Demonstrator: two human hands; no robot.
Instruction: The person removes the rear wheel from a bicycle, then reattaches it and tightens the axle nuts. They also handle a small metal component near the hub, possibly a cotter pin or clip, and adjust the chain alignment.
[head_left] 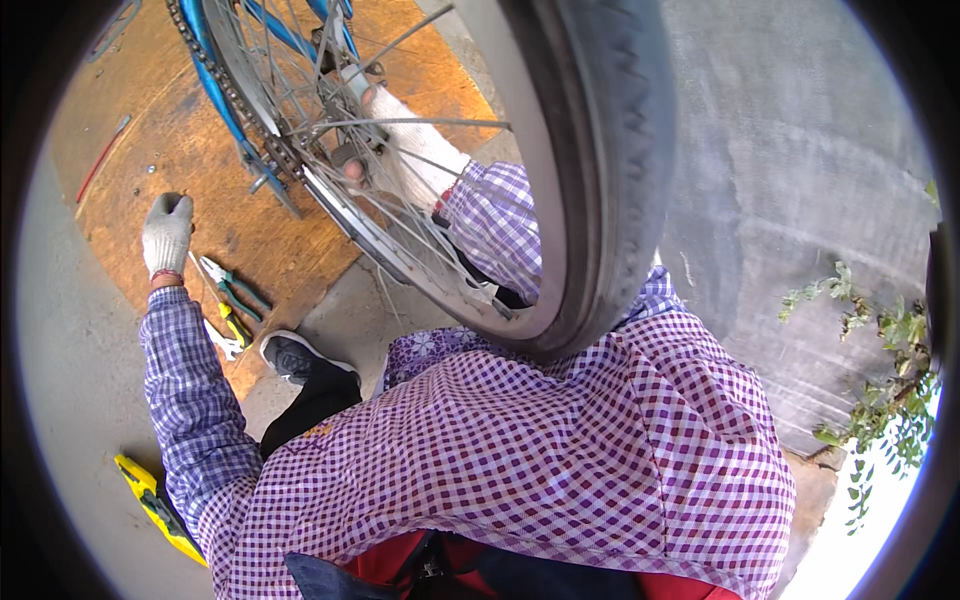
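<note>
A bicycle wheel (585, 200) with a dark tyre rises close in front of me, tilted, its spokes crossing the view. It is joined to a blue bicycle frame (222, 100) with a chain (240, 105) along it. Beyond the spokes, my right hand (405, 140), in a white glove, reaches to the hub area. Its fingers curl there, partly hidden, so the part they grip is unclear. On the left, my left hand (167, 238), also gloved, is held low over a wooden board (320, 260). Its fingers are pressed together; anything between them is too small to make out.
Green-handled pliers (236, 286) and a yellow-and-black handled tool (236, 326) lie beside my left forearm. A thin red tool (103, 158) and a small nut (152, 169) lie farther left. A yellow-and-black object (160, 510) is on the floor; plants (890, 350) grow at right.
</note>
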